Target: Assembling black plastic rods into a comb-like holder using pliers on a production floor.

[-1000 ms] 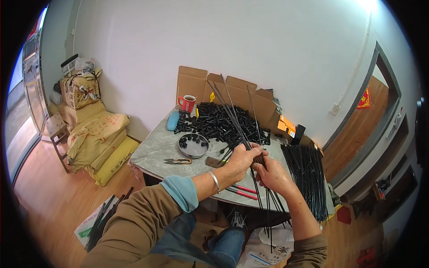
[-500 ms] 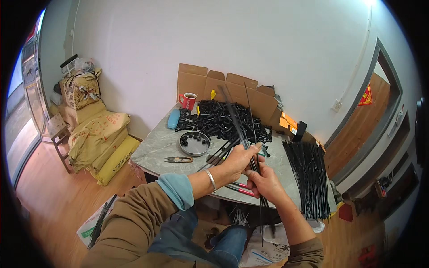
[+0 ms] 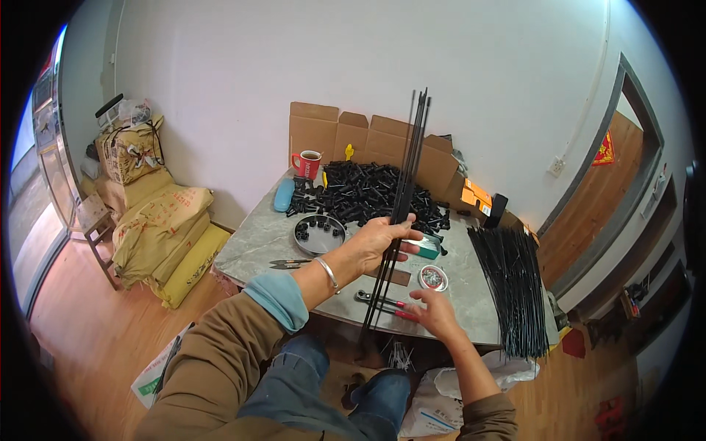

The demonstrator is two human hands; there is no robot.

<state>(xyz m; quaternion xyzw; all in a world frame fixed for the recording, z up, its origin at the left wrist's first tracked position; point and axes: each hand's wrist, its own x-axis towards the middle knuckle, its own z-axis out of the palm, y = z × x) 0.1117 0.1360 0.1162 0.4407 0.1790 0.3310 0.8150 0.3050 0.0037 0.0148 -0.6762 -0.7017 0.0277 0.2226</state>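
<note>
My left hand (image 3: 384, 244) is wrapped round a bundle of long thin black rods (image 3: 410, 173), which stand nearly upright over the table's front part. Lower and to the right, my right hand (image 3: 435, 314) has its fingers apart with nothing seen in them. Its fingertips are close to the red handles of a hand tool, like pliers or a cutter (image 3: 388, 302), lying at the table edge; whether they touch I cannot tell. A small round dish (image 3: 433, 278) sits just beyond that hand. Behind the rods spreads a heap of black plastic parts (image 3: 360, 189).
On the grey table (image 3: 254, 239) are a round metal tray (image 3: 320, 248) of small black pieces, thread snips (image 3: 290, 264), a blue case (image 3: 284, 196) and a red mug (image 3: 307, 165). More black rods (image 3: 512, 290) lie at the right. Cardboard (image 3: 314, 126) lines the back; stacked sacks (image 3: 162, 213) stand left.
The rods have turned more upright and their upper ends are now gathered together. My right hand has let go of them and moved down, away from my left hand.
</note>
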